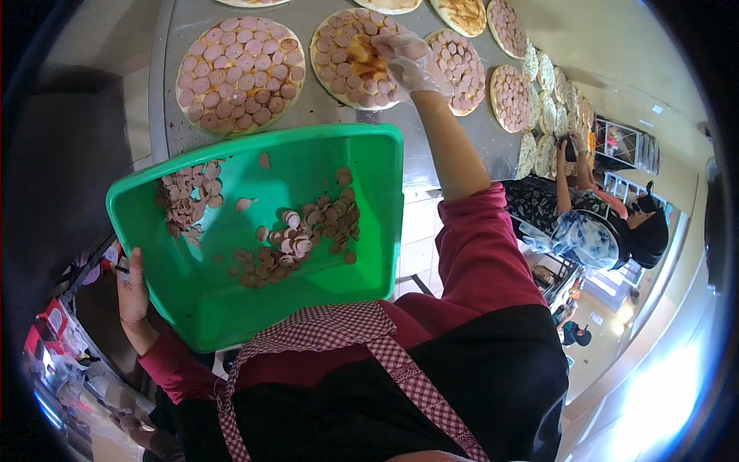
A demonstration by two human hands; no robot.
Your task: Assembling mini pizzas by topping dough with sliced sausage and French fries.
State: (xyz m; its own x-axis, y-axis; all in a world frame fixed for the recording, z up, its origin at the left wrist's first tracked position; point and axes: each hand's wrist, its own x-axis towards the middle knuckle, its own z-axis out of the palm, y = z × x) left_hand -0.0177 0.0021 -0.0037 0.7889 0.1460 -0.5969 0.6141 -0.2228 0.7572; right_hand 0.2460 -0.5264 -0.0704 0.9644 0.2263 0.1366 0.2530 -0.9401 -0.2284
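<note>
My left hand [132,292] grips the left rim of a green plastic tub [265,142], which is held tilted against my front. Inside the tub lie loose round sausage slices [296,245] in several heaps. My right hand [408,61], in a clear plastic glove, reaches over the right part of a pizza base [358,61]. Its fingers look curled, and whatever they hold is hidden. That base carries sausage slices around its edge, with reddish-brown sauce bare in the middle. Just left of it sits a base covered with slices [240,75].
More slice-topped bases [456,71] and a sauce-covered one [462,14] lie on the metal table [493,146]. Pale-topped bases [548,100] line its far right. A co-worker in a dark head covering [593,231] works there. Other people appear at lower right and lower left.
</note>
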